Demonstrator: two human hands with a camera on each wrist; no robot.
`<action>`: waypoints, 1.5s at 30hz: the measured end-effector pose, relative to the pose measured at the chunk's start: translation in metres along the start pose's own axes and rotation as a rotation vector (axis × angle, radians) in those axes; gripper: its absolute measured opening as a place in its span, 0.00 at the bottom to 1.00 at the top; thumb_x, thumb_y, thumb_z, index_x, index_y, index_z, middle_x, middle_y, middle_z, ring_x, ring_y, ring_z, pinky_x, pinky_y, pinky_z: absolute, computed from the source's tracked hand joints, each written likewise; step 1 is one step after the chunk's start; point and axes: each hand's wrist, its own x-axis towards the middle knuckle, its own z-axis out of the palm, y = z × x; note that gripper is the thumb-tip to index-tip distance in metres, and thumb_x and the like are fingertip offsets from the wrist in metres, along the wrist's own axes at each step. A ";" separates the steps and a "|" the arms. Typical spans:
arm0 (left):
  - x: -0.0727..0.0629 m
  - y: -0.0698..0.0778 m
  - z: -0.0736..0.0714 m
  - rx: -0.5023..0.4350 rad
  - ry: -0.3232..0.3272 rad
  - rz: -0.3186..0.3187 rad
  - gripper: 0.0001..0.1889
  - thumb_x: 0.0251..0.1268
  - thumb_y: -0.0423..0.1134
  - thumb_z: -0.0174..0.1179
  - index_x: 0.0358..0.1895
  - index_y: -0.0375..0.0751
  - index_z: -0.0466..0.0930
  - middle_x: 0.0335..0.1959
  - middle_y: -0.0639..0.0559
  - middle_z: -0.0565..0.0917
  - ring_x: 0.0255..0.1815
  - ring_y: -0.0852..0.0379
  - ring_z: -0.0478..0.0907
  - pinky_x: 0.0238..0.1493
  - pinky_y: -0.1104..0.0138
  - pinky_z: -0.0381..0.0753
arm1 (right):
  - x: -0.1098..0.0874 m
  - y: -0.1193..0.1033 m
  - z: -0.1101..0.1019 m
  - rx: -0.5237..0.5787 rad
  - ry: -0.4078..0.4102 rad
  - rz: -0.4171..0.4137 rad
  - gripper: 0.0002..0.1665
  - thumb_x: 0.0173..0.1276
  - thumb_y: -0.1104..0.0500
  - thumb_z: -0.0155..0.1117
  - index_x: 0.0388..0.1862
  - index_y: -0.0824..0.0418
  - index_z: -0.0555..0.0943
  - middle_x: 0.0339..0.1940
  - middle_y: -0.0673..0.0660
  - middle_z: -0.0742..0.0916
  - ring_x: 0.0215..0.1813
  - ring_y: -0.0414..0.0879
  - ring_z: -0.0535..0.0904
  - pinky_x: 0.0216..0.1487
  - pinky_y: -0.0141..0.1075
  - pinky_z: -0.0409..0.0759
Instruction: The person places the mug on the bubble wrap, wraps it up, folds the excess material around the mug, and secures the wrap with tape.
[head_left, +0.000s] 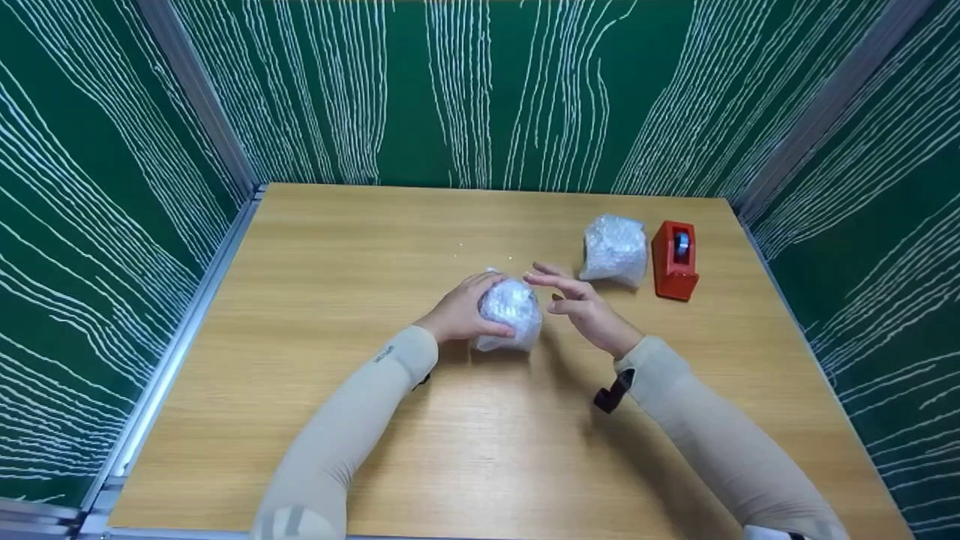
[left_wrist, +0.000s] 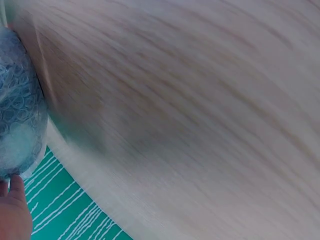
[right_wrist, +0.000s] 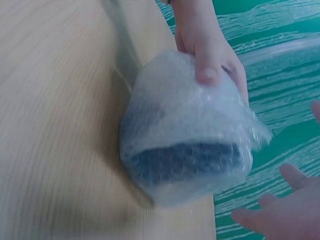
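Near the middle of the table, a rounded bundle in clear bubble wrap sits under my left hand. That hand grips it from the left, its thumb across the near side and its fingers over the far side. In the right wrist view, the wrapped bundle shows a dark end through the plastic. My right hand hovers just right of it, fingers apart and holding nothing. Only part of the bundle shows at the left edge of the left wrist view.
A second bubble-wrapped bundle stands at the back right of the wooden table. Beside it is a red tape dispenser with a roll in it. Green panels with white wavy lines enclose the back and sides.
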 end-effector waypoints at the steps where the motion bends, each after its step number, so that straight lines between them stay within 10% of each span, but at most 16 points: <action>1: 0.000 0.000 0.000 -0.002 0.001 -0.002 0.56 0.56 0.62 0.82 0.86 0.52 0.63 0.89 0.48 0.62 0.89 0.44 0.58 0.88 0.46 0.61 | 0.001 -0.001 0.003 -0.004 -0.008 0.002 0.31 0.78 0.67 0.54 0.78 0.61 0.75 0.93 0.58 0.54 0.93 0.61 0.36 0.86 0.74 0.28; 12: -0.002 0.001 0.000 -0.003 -0.003 -0.012 0.56 0.57 0.62 0.81 0.86 0.50 0.62 0.89 0.50 0.62 0.91 0.45 0.54 0.89 0.46 0.60 | 0.015 -0.002 0.017 -0.074 -0.056 0.060 0.29 0.77 0.65 0.54 0.73 0.54 0.82 0.94 0.52 0.50 0.93 0.60 0.29 0.86 0.73 0.28; 33: 0.001 -0.005 0.003 0.020 0.010 0.036 0.57 0.56 0.66 0.80 0.86 0.49 0.62 0.89 0.48 0.62 0.91 0.45 0.55 0.89 0.46 0.57 | 0.033 0.040 0.015 -0.187 0.377 0.024 0.26 0.69 0.64 0.77 0.65 0.67 0.86 0.85 0.64 0.73 0.89 0.62 0.58 0.88 0.67 0.54; 45: 0.004 0.001 0.005 0.010 0.078 0.003 0.35 0.85 0.61 0.50 0.84 0.46 0.68 0.86 0.45 0.67 0.89 0.44 0.58 0.90 0.48 0.55 | 0.033 0.047 0.017 -0.185 0.453 0.040 0.30 0.66 0.66 0.79 0.66 0.69 0.85 0.84 0.68 0.72 0.87 0.63 0.62 0.88 0.65 0.57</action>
